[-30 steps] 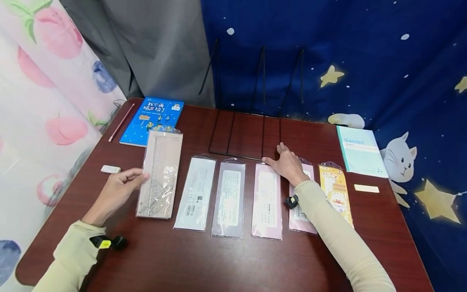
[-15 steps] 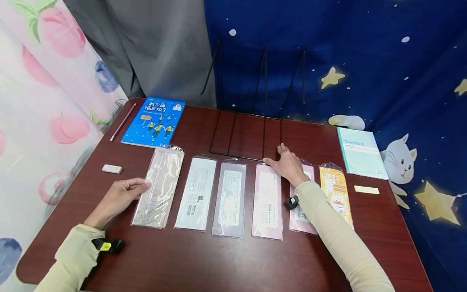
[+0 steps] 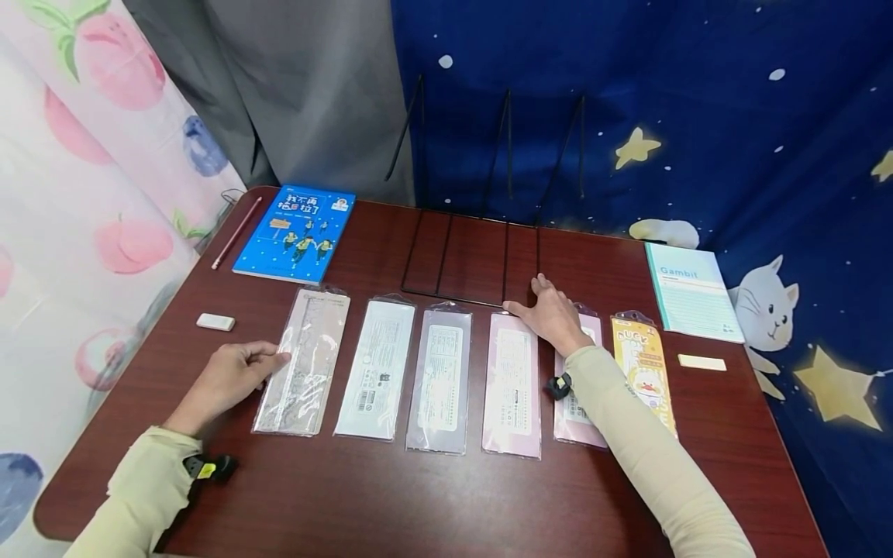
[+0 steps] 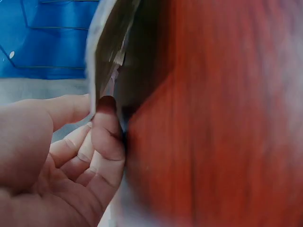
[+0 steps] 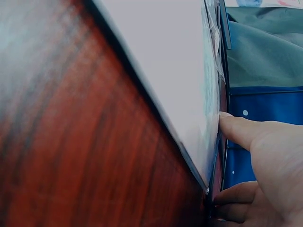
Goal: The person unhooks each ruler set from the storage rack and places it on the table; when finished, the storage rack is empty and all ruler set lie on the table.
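Several flat packets in clear plastic sleeves with hang tabs lie in a row across the table. My left hand [image 3: 233, 380] pinches the left edge of the beige packet [image 3: 305, 372], leftmost in the row. In the left wrist view the thumb is on one face of the beige packet [image 4: 93, 61] and the index finger behind it. My right hand [image 3: 551, 314] rests with fingers spread at the front corner of the black wire rack [image 3: 453, 300], its thumb by the top of a pink packet [image 3: 512, 395]. Another pink packet [image 3: 589, 329] is partly hidden under the right forearm.
White [image 3: 374, 372] and grey [image 3: 438, 380] packets lie mid-row; a yellow duck packet [image 3: 643, 364] ends it. Around them are a blue book [image 3: 296, 232], a pencil [image 3: 237, 232], an eraser [image 3: 215, 322], a notebook [image 3: 694, 291] and a pale yellow block [image 3: 701, 362]. Rack prongs stand up behind.
The beige packet in my left hand has come down and toward me, off the blue book's lower edge, and now lies level with the row. My right hand has stayed in place.
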`<state>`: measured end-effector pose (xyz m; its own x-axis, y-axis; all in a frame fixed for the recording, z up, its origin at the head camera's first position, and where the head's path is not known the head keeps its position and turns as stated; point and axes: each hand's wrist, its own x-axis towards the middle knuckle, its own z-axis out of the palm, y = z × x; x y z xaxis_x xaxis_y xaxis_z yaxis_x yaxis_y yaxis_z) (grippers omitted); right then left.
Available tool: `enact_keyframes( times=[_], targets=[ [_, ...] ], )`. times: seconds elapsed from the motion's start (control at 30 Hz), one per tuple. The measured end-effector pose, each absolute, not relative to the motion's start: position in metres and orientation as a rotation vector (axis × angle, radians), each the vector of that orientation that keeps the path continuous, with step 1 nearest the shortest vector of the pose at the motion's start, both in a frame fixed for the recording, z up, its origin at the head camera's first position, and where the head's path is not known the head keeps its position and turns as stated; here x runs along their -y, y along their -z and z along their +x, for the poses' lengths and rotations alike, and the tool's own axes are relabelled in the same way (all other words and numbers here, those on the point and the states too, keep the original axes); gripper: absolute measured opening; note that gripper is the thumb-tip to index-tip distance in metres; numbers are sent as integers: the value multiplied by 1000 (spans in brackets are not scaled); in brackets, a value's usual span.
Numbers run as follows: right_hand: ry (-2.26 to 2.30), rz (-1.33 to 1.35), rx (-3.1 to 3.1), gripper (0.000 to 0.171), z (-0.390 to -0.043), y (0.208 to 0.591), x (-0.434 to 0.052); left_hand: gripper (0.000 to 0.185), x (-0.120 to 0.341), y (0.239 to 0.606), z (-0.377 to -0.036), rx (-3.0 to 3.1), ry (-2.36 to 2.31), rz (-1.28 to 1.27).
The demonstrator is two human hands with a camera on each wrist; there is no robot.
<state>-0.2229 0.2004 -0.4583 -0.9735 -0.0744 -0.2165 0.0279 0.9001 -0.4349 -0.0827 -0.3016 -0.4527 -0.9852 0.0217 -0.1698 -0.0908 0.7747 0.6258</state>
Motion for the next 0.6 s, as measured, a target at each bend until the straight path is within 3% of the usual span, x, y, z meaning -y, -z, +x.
enact_keyframes(
  times=[0.37,0.6],
  targets=[
    [656,-33,-2845,94,-221,459,-200,32,293,441,-86,-2883,-859,-121],
    [676,-31,-2834,95,-223,455,-201,40,293,427,-94,-2961,-807,-189]
  ],
)
